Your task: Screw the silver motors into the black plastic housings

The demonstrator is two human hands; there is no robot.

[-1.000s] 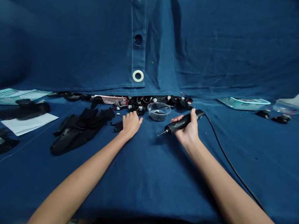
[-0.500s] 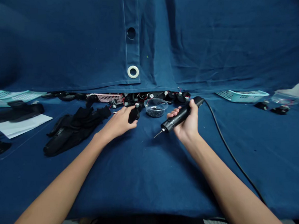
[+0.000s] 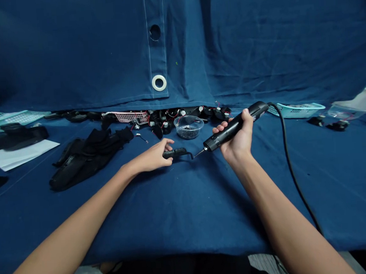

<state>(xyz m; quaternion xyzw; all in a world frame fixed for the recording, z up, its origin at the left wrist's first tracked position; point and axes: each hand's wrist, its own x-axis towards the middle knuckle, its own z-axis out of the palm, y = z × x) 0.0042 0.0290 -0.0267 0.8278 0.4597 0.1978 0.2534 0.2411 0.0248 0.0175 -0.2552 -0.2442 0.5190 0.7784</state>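
Hand room across the blue cloth worktop (image 3: 188,219) toward the near edge, black fabric bundle (image 3: 91,157) blocking left, clear plastic bowl (image 3: 187,127) and dark parts (image 3: 166,120) along the back edge, probably no way through, black cable (image 3: 292,167) crossing right.

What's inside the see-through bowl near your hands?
The clear plastic bowl holds a heap of tiny dark bits, but they're too small to tell exactly what they are. They cover the bowl's bottom, so anything underneath them can't be seen.

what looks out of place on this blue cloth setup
The hanging blue cloth drapes low at the back of the work surface. Its hem lies over part of a pink plastic basket and a row of black parts with red wires, so they poke out half hidden, which looks odd.
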